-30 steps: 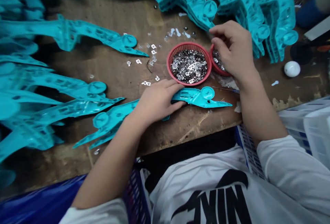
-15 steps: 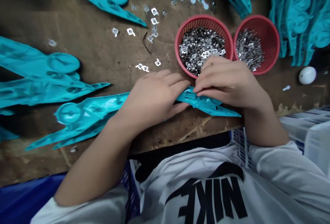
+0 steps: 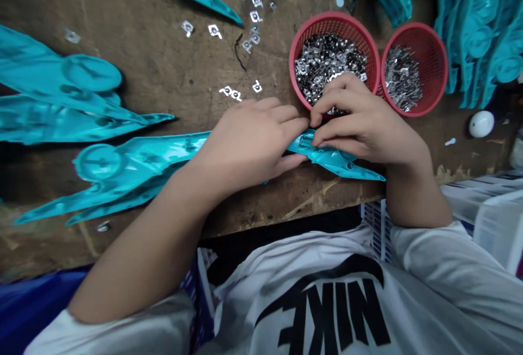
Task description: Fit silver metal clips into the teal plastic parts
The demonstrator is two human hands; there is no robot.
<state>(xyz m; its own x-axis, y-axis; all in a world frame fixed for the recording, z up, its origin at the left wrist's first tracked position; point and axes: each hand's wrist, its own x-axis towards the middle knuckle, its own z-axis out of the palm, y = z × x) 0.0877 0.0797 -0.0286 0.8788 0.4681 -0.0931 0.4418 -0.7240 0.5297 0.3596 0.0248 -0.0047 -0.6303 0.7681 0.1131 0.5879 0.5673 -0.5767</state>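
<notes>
A long teal plastic part (image 3: 339, 161) lies near the front edge of the wooden bench (image 3: 155, 66). My left hand (image 3: 249, 142) rests flat over its middle, fingers together, pressing it down. My right hand (image 3: 359, 123) is curled over the part's round end, fingertips pinched against it; whatever small piece they hold is hidden. Just behind my hands stands a red basket (image 3: 304, 39) full of small metal clips, with a second red basket (image 3: 433, 55) of metal pieces to its right.
More teal parts (image 3: 81, 121) lie spread at the left, and a stack of them (image 3: 482, 23) stands at the back right. Loose metal clips (image 3: 231, 92) are scattered on the bench. A white egg-shaped object (image 3: 481, 123) sits at the right, white crates (image 3: 490, 219) below.
My right hand came away from the right basket and down onto the teal part beside my left hand. The view shifted down and closer; the left hand stayed on the part.
</notes>
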